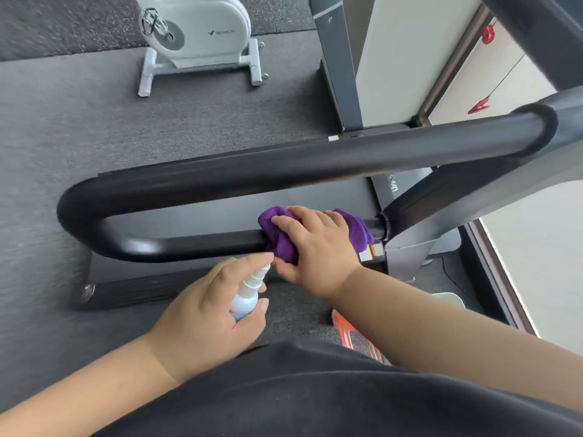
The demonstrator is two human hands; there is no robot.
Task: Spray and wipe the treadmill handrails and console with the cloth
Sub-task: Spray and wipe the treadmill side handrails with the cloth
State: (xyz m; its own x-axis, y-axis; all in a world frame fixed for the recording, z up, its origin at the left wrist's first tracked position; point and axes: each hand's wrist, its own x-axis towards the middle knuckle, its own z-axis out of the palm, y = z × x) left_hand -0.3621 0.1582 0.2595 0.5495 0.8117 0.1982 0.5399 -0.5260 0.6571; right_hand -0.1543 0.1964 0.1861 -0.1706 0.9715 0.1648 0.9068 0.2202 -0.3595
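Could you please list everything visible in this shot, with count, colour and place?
handrail: one, black, a U-shaped loop across the middle of the view
cloth: one, purple, wrapped on the handrail's near bar, close to its right end
spray bottle: one, white and pale blue, below the near bar, nozzle towards the cloth
treadmill deck: one, dark, under the handrail
exercise bike: one, white, on the floor at top left
floor mat: grey, under the machines
red clips: two, at upper right by the window
left hand: holds the spray bottle
right hand: grips the cloth around the bar
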